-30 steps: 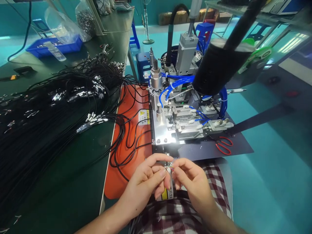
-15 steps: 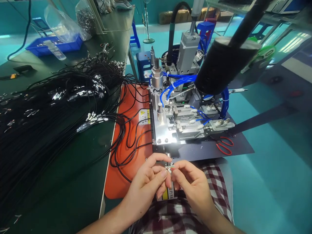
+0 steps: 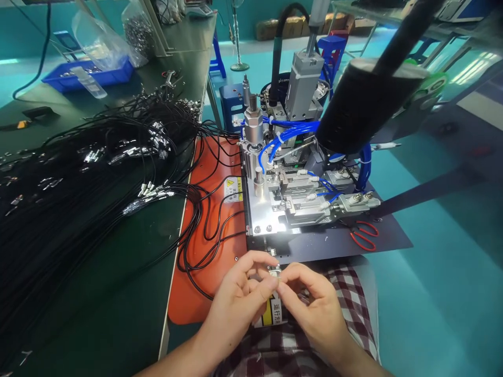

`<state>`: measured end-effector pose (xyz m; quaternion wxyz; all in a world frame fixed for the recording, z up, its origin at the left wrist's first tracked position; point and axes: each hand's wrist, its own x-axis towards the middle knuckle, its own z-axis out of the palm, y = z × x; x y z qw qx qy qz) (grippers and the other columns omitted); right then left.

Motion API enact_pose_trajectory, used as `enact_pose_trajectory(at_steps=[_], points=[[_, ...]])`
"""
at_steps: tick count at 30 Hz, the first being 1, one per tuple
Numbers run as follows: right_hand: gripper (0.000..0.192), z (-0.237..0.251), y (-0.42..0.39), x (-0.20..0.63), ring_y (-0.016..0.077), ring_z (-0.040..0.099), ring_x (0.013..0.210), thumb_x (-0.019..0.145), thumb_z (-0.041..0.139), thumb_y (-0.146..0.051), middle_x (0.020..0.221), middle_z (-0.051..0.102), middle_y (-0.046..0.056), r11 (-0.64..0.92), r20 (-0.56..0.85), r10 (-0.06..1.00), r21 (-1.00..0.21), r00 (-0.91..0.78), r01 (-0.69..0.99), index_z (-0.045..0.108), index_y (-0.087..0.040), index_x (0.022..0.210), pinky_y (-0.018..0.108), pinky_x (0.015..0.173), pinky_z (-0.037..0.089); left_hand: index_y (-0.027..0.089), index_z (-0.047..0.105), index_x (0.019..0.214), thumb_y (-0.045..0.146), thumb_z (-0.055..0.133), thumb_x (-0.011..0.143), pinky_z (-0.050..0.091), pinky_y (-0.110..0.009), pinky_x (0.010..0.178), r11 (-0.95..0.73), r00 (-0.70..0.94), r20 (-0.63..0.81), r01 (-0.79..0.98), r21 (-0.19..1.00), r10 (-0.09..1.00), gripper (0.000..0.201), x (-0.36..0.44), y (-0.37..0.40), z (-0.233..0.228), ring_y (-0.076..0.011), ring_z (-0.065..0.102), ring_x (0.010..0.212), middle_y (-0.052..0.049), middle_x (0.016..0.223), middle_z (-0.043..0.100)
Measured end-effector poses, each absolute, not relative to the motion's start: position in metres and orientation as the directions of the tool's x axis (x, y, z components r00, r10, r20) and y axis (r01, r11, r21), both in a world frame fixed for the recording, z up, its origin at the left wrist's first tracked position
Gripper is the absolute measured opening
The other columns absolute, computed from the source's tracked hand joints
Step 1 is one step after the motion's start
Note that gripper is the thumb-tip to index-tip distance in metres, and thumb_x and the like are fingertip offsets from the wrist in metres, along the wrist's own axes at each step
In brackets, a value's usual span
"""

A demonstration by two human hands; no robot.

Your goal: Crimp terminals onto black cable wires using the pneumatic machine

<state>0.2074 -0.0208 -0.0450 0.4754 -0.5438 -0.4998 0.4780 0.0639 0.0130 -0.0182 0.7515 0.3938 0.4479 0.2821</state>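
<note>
My left hand [image 3: 241, 296] and my right hand [image 3: 312, 301] meet above my lap, in front of the machine. Thumb and fingers of each are pinched together, and the fingertips of both nearly touch. Something small and pale sits between them, too small and covered to name. Just beyond the fingertips is the metal machine [image 3: 265, 212] with its bright plate, cylinders and blue air tubes [image 3: 296, 128]. Below the hands a yellow and white label [image 3: 275, 310] shows in part.
Black cables [image 3: 198, 220] with silver ends run over the orange board [image 3: 184, 298] left of the machine. More cables pile on the green table [image 3: 129, 303]. Red-handled scissors [image 3: 363, 235] lie at the right. A black cylinder [image 3: 361, 110] hangs over the machine. A blue tray [image 3: 113, 76] stands behind.
My fingertips have drawn closer together, and the thin pale piece that showed between them is now mostly covered. Both hands have shifted slightly down and to the right.
</note>
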Motion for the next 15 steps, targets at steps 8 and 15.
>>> enact_pose_trajectory(at_steps=[8, 15], points=[[0.020, -0.040, -0.022, 0.203, 0.0122, 0.046, 0.054, 0.082, 0.056, -0.020, 0.059, 0.052, -0.002, -0.102, -0.096, 0.994, -0.985, 0.050, 0.142, 0.054, -0.019, 0.062, 0.025, 0.053, 0.038, 0.017, 0.051, 0.080, 0.038, 0.057, 0.088, 0.022, -0.018, 0.047, 0.564, 0.362, -0.497, -0.104, 0.819, 0.788, 0.023, 0.066, 0.007, -0.023, -0.0045, 0.024, 0.043, 0.010, 0.043, 0.036], [0.017, -0.056, -0.029, 0.206, 0.0130, 0.047, 0.059, 0.086, 0.057, -0.022, 0.064, 0.054, -0.002, -0.072, -0.067, 0.997, -0.977, 0.031, 0.199, 0.056, -0.020, 0.069, 0.026, 0.057, 0.039, 0.016, 0.053, 0.081, 0.040, 0.063, 0.082, 0.017, -0.019, 0.044, 0.567, 0.388, -0.507, -0.049, 0.822, 0.770, 0.026, 0.066, 0.010, -0.019, -0.0049, 0.025, 0.044, 0.010, 0.046, 0.033]])
